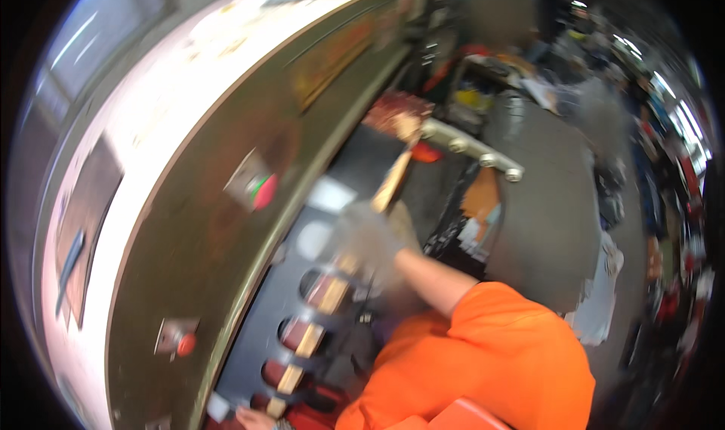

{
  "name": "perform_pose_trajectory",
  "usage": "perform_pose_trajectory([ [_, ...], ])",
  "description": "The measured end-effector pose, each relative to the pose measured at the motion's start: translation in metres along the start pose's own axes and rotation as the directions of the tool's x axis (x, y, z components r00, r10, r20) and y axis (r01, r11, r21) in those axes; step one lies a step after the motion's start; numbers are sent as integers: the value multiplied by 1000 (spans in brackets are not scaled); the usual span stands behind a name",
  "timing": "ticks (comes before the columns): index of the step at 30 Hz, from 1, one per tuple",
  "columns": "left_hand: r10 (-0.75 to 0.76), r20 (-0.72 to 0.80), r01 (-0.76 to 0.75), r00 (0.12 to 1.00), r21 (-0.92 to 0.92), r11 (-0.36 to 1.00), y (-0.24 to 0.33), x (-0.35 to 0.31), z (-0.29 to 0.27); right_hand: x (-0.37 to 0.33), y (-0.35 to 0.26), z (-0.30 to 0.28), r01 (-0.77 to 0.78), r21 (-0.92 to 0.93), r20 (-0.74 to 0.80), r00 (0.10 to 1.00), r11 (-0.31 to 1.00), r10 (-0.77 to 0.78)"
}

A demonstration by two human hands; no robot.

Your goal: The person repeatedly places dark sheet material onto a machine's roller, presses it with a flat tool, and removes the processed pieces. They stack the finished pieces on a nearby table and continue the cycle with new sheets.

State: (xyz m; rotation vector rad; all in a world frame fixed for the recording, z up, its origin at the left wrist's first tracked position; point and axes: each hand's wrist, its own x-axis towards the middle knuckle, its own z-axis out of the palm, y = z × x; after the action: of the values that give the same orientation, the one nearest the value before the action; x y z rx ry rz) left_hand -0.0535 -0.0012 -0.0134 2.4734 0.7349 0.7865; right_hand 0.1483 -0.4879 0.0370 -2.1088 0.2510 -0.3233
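My right hand, in a grey glove and smeared by motion, is over the outer edge of a long dark grey plate. Its fingers cannot be made out. At the lower edge of the picture my left hand shows only in part, its fingers stretched out on the plate beside a small whitish piece. Between the hands, rounded slots in the plate show dark red pieces and pale wood-coloured blocks. A whitish rectangular piece and a pale round patch are near my right hand.
A large dark green machine body runs along the left, bearing a red-and-green button and a red button. On its pale top lies a dark blue tool. A white bar with round knobs is at the right.
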Motion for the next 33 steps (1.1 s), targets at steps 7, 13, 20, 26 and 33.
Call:
perform_pose_trajectory([
  [7, -346, 92, 351, 934, -40, 936, 21, -61, -41, -36, 0, -20, -64, -33, 174, 982, 997, 69],
  [13, -364, 159, 385, 918, -124, 915, 3, -103, -66, -95, 38, -56, 40, -251, 53, 998, 967, -27],
  [20, -430, 352, 533, 831, -288, 795, -1, -155, -90, -113, -36, 16, 598, -413, 592, 749, 687, -296],
  [26, -279, 208, 284, 937, 8, 959, -1, -229, -112, -141, -17, -38, 503, -182, 519, 779, 845, -352],
  [33, -274, 296, 297, 915, -34, 954, -14, -263, -127, -106, -8, -77, 233, -72, 472, 865, 970, -173],
])
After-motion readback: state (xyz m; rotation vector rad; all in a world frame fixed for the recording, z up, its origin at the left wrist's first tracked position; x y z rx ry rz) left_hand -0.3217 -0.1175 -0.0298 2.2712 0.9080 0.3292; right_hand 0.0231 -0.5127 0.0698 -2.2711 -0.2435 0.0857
